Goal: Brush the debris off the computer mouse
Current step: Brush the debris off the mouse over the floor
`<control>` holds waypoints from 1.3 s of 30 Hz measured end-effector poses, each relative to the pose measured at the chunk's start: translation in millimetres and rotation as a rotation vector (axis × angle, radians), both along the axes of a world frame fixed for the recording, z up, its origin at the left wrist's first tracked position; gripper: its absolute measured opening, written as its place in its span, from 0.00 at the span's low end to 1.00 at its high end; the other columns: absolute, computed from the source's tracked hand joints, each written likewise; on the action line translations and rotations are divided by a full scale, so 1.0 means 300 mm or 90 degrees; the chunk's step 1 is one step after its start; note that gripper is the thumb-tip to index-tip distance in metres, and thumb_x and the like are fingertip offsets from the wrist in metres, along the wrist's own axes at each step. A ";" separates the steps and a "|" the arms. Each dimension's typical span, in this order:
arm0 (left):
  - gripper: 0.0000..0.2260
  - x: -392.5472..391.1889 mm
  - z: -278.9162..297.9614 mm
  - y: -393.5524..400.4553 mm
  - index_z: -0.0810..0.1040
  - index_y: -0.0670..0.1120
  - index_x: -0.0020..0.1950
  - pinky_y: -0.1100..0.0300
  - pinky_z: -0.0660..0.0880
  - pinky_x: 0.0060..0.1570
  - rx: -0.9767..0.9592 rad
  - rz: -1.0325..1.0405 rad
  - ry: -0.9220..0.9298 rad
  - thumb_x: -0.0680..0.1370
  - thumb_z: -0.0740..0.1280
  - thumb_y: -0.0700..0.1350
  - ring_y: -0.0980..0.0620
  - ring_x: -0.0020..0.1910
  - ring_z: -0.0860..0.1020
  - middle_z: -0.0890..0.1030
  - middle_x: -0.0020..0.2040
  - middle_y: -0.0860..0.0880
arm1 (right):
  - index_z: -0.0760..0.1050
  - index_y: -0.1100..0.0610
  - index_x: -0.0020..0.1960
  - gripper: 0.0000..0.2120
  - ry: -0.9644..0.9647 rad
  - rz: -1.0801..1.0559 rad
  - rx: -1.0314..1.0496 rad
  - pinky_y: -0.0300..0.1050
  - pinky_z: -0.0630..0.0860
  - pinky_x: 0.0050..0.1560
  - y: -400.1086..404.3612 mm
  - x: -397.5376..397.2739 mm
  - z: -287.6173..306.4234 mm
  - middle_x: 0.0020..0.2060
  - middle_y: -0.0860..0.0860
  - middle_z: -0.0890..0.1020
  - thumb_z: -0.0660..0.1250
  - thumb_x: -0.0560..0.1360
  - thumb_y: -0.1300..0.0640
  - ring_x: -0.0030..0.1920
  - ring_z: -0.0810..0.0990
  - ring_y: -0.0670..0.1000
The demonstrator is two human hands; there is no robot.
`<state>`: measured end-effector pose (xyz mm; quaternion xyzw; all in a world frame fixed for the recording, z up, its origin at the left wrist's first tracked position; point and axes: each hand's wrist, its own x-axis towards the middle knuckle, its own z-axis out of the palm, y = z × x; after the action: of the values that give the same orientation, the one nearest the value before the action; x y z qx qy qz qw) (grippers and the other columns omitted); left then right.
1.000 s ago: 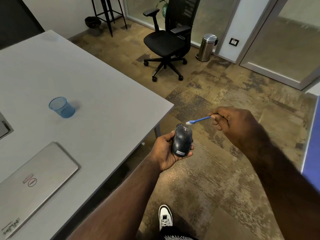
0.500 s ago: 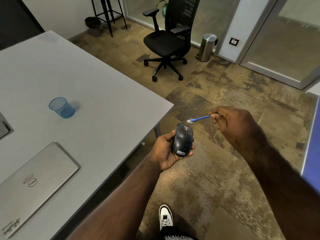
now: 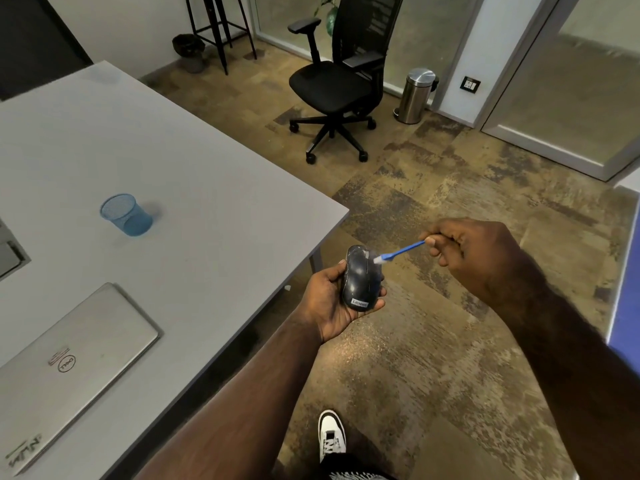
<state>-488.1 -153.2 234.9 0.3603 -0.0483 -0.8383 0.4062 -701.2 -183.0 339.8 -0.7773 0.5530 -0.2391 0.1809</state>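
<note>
A dark computer mouse (image 3: 360,278) with a small label at its near end rests in my left hand (image 3: 325,303), held over the floor just off the table corner. My right hand (image 3: 474,251) pinches the end of a thin blue brush (image 3: 401,252). Its white bristle tip touches the mouse's right front edge, near the buttons. Pale specks show on the front of the mouse.
A grey table (image 3: 207,188) at left carries a blue mesh cup (image 3: 126,214) and a closed silver laptop (image 3: 69,365). A black office chair (image 3: 339,84) and a steel bin (image 3: 417,95) stand further off on the carpet. My shoe (image 3: 331,434) is below.
The brush tip has come down from just above the front of the mouse onto its right front edge. My left hand has held the mouse nearly still.
</note>
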 end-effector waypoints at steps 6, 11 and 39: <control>0.23 0.015 -0.004 -0.011 0.70 0.38 0.69 0.47 0.81 0.43 0.008 0.044 0.055 0.81 0.54 0.52 0.38 0.47 0.82 0.79 0.56 0.34 | 0.84 0.55 0.52 0.08 0.000 0.017 0.024 0.32 0.77 0.33 0.021 -0.027 -0.035 0.36 0.42 0.82 0.67 0.77 0.62 0.34 0.81 0.40; 0.24 0.010 -0.007 -0.010 0.71 0.36 0.68 0.47 0.81 0.46 -0.010 0.036 0.076 0.81 0.53 0.52 0.38 0.49 0.81 0.80 0.56 0.36 | 0.83 0.55 0.52 0.08 -0.047 -0.007 -0.043 0.41 0.82 0.35 0.039 -0.012 -0.031 0.37 0.45 0.82 0.67 0.78 0.62 0.34 0.82 0.43; 0.23 -0.010 0.019 -0.007 0.72 0.39 0.68 0.49 0.82 0.43 -0.014 0.010 -0.004 0.81 0.54 0.53 0.40 0.50 0.80 0.79 0.57 0.37 | 0.83 0.51 0.50 0.06 -0.168 -0.118 0.100 0.36 0.79 0.29 0.034 0.060 -0.087 0.29 0.43 0.85 0.66 0.78 0.55 0.27 0.82 0.41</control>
<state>-491.2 -155.1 240.5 0.3586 -0.0559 -0.8336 0.4164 -683.2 -172.8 313.7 -0.6684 0.6108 -0.3105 0.2894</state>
